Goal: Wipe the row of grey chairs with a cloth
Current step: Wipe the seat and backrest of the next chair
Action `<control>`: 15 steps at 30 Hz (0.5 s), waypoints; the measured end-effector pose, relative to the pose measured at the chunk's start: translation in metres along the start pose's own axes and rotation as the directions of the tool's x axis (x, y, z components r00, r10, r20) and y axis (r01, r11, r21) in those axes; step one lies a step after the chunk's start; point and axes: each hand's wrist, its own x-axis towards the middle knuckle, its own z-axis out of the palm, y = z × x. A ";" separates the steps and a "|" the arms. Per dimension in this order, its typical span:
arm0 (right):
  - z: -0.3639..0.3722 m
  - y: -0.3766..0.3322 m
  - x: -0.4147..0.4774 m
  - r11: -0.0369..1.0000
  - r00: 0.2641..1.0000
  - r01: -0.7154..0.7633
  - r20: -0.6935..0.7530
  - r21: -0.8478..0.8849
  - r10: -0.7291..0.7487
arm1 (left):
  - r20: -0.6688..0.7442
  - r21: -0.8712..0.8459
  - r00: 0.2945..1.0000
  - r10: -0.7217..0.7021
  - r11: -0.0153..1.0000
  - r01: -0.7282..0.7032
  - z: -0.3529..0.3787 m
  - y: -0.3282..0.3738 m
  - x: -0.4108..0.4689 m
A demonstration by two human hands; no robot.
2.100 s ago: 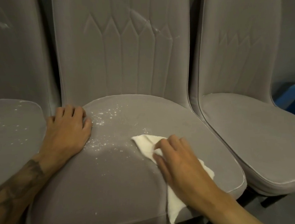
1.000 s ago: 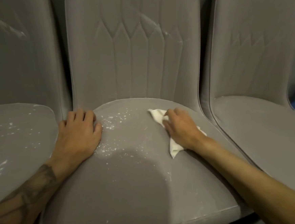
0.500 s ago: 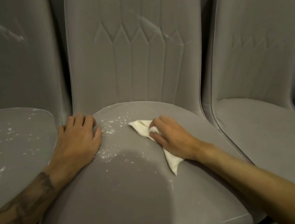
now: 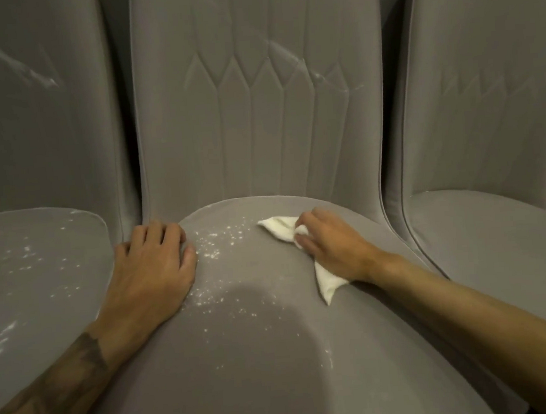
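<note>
Biggest worry from here: the cloth point(image 4: 278, 231) is scrunched up in the right hand point(image 4: 330, 244), so only a small corner pokes out toward the left of the frame and actually meets the seat. If I sweep like that, I reckon it just shoves the white specks point(image 4: 215, 244) around or rubs them into the fabric instead of lifting them.

Second thing: the left hand point(image 4: 152, 271) lies flat on the back left edge of the middle chair point(image 4: 244, 356), fingers relaxed, holding nothing, and the specks run right up to its thumb side. Whatever sits under or beside that palm probably gets missed unless it shifts. A hard sweep leftward could also flick the stuff over the gap onto the left chair point(image 4: 35, 274), which has its own scatter of specks. The pale streak on the backrest point(image 4: 318, 74), upper right of centre, is easy to forget too.

Where things are: the cloth is on the middle seat, a bit right of centre in the frame, near the back. The right hand's fingers are curled round it, pinching a wad, and one tail sticks out under the wrist toward the bottom of the frame. The specks lie between the two hands, nearer the left one. Cloth and left hand are well apart.
</note>
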 end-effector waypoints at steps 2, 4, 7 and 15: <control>-0.002 0.016 0.018 0.969 0.975 -0.221 -0.020 -0.111 0.220 | 0.029 -0.005 0.999 -0.020 1.000 0.021 -0.002 0.002 0.000; 0.003 0.014 0.039 0.913 0.935 -0.354 -0.057 -0.202 0.350 | 0.058 -0.018 0.997 -0.052 0.998 0.053 -0.004 0.004 0.001; 0.020 -0.020 0.053 0.975 0.980 -0.199 -0.026 -0.095 0.198 | 0.069 -0.031 0.996 -0.053 0.998 0.055 -0.004 0.004 0.001; 0.014 -0.011 0.061 0.986 0.989 -0.143 0.029 -0.082 0.146 | 0.020 -0.021 1.000 -0.019 1.000 0.020 -0.005 0.003 -0.002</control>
